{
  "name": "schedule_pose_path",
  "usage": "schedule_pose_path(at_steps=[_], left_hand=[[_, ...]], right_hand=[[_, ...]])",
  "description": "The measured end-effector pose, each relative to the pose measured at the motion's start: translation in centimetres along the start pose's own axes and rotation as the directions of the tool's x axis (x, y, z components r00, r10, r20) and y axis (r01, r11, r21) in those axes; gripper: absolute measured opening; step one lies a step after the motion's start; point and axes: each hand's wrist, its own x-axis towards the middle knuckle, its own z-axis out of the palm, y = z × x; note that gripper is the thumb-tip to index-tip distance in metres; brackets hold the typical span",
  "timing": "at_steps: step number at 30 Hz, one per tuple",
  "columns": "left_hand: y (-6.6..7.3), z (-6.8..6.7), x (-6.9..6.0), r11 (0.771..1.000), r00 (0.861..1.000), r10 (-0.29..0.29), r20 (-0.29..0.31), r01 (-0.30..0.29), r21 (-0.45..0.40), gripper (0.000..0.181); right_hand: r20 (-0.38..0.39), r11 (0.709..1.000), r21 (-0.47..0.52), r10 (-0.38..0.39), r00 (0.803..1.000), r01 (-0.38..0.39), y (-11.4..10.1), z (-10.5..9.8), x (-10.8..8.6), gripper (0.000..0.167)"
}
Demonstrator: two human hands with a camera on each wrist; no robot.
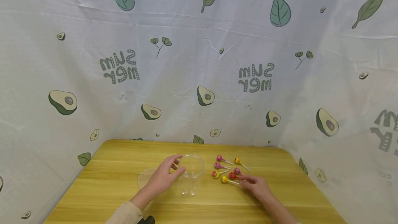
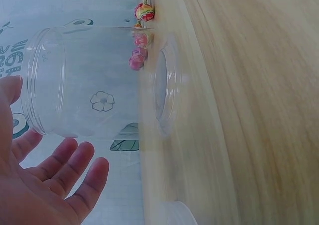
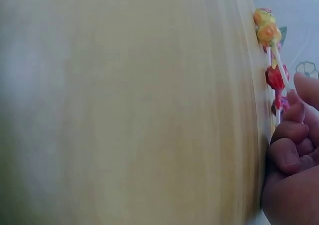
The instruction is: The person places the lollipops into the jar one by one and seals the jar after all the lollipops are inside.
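Observation:
A clear plastic jar (image 1: pixel 189 182) stands upright on the table, its mouth facing up. My left hand (image 1: pixel 166 174) is at the jar's left side near the rim, fingers spread and loosely bent; in the left wrist view the thumb is right by the rim (image 2: pixel 37 80). Several wrapped lollipops lie right of the jar. My right hand (image 1: pixel 256 186) is at the nearest one, a yellow lollipop (image 1: pixel 224 179), with thumb and fingertip pinching its stick end. In the right wrist view this yellow lollipop (image 3: pixel 269 34) has its stick tilted up toward the fingertips. A red lollipop (image 1: pixel 232 175) lies just beyond.
A clear round lid (image 1: pixel 143 179) lies left of the jar, partly behind the left forearm. Pink lollipops (image 1: pixel 218 165), a red-and-yellow one (image 1: pixel 216 174) and another yellow one (image 1: pixel 237 161) lie farther back on the wooden table (image 1: pixel 124 158). A printed curtain (image 1: pixel 180 72) hangs behind.

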Motion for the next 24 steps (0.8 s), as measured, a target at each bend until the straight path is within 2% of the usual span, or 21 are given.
schedule_pose_path(at_steps=[13, 24], left_hand=[[0.03, 0.06, 0.02, 1.000, 1.000, -0.011, 0.006, 0.011, -0.001, 0.063], [-0.17, -0.03, 0.14, 1.000, 1.000, -0.021, 0.020, 0.021, -0.002, 0.064]], right_hand=[[0.038, 0.995, -0.097, -0.021, 0.999, 0.025, -0.28, 0.19, -0.20, 0.026], [0.027, 0.983, -0.171, -0.066, 0.997, 0.070, -0.39, 0.42, -0.34, 0.015]])
